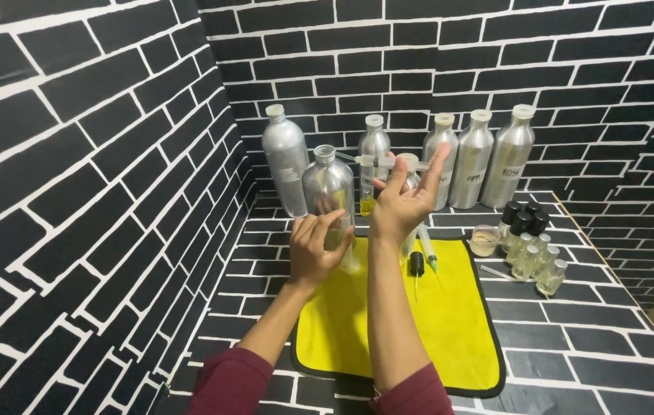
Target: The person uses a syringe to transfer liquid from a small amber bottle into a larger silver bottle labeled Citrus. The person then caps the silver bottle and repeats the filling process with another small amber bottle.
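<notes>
Row of capped aluminium bottles [471, 157] along the back wall, cluster of small glass vials [531, 246] right. Left hand [313, 250] grips an uncapped aluminium bottle [328, 188] above the yellow cloth [450, 323]; contents hidden. Right hand [404, 201] holds a syringe [369, 180], yellowish liquid inside.

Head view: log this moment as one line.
left hand: holds uncapped silver aluminium bottle | right hand: holds clear plastic syringe | below: yellow cloth mat
</notes>
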